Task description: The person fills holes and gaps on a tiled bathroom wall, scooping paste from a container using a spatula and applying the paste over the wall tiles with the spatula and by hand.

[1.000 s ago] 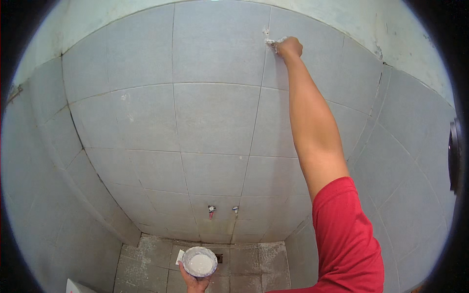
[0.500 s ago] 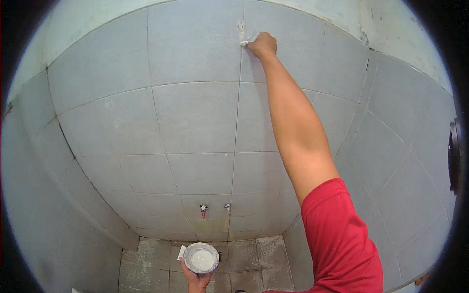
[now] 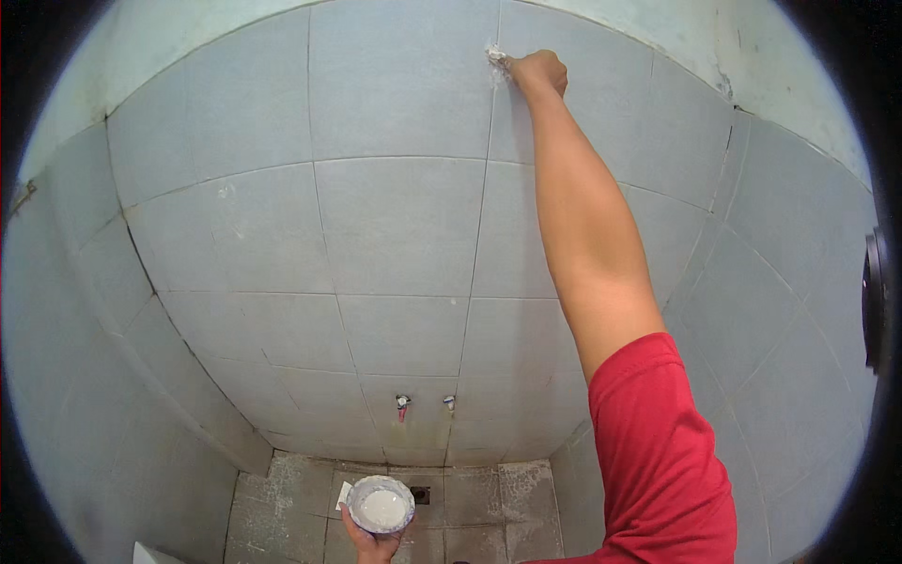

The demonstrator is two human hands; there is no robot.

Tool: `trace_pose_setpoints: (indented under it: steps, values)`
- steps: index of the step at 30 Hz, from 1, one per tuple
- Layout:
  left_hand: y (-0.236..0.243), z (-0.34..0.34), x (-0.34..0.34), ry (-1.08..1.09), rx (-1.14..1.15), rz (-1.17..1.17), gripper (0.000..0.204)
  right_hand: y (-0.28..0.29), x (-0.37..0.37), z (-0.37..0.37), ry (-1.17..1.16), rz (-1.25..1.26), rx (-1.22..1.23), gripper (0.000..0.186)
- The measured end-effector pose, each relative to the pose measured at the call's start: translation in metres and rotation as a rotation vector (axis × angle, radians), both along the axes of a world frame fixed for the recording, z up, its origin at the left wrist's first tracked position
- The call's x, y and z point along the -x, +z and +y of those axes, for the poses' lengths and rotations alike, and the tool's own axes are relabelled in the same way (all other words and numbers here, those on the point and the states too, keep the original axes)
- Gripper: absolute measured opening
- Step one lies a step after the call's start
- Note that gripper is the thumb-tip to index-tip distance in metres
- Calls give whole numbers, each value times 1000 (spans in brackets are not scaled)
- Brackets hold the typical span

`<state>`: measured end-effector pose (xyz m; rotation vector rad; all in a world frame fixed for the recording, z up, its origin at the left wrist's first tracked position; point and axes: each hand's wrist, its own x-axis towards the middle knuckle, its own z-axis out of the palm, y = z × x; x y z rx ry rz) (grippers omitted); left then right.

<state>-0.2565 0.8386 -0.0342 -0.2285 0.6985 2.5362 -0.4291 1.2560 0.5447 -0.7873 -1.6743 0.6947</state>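
My right arm reaches up to the grey tiled wall (image 3: pixel 399 226). The right hand (image 3: pixel 541 72) is closed, its fingertips against a vertical tile joint near the top of the tiling. Something small and whitish sits at the fingertips; I cannot make out what it is. White paste (image 3: pixel 495 54) is smeared on the joint there. Low in front of me, my left hand (image 3: pixel 370 543) supports a round bowl (image 3: pixel 354 504) from below and its near side. White paste (image 3: pixel 383 509) lies inside the bowl. A flat white piece (image 3: pixel 343 494) sticks out beside the bowl's left rim, next to my fingers.
Two small taps, one with a red part (image 3: pixel 403 407) and one pale (image 3: pixel 449 403), jut from the lower wall. A dark square floor drain (image 3: pixel 421 494) lies right of the bowl. Tiled side walls close in left and right. A white edge (image 3: pixel 150 554) shows bottom left.
My right hand has moved up a little along the tile joint, and the white smear there looks wider. The view has shifted slightly. My left hand still holds the bowl.
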Motion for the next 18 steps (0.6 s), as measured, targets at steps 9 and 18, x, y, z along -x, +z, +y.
trace_pose_setpoints:
  steps: [9, 18]
  values:
    - [-30, -6, 10, 44, 0, -22, 77, -23, 6, 12, -10, -47, -294, 43]
    - [-29, -4, 9, 20, -32, -43, 78, 18, -2, -5, -8, -3, -41, 47]
